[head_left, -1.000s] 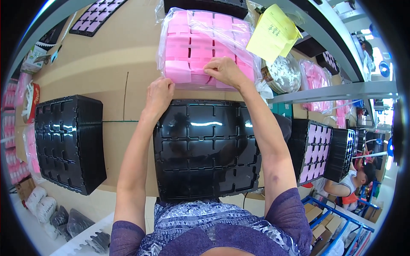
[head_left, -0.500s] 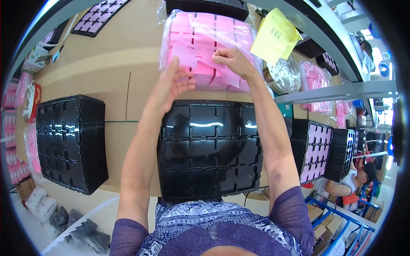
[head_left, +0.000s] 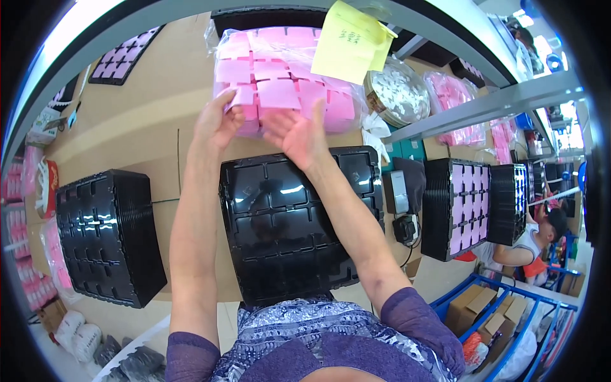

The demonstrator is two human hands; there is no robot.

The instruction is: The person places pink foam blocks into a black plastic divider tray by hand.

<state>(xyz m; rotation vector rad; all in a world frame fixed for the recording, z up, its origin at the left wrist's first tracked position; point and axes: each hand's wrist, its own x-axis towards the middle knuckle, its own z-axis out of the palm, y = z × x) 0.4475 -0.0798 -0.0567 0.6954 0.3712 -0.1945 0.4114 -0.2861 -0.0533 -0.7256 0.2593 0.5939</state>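
A stack of thin pink sheets with cross-shaped slits lies in a clear plastic bag beyond the black tray. My left hand pinches the near left corner of a loose pink sheet raised over the stack's near side. My right hand is open, palm up and fingers spread, just below that sheet's near edge; whether the fingertips touch it I cannot tell. Under my right forearm sits an empty black plastic tray with a grid of shallow compartments, close to my body.
A stack of black trays stands at the left. Trays filled with pink pieces stand at the right. A yellow note hangs near the bag, beside a round tub of white bits. A metal rail crosses the right side.
My right hand has gone from a closed pinch over the stack to open, lower and further left. My left hand has closed on a sheet's corner. The view has shifted slightly.
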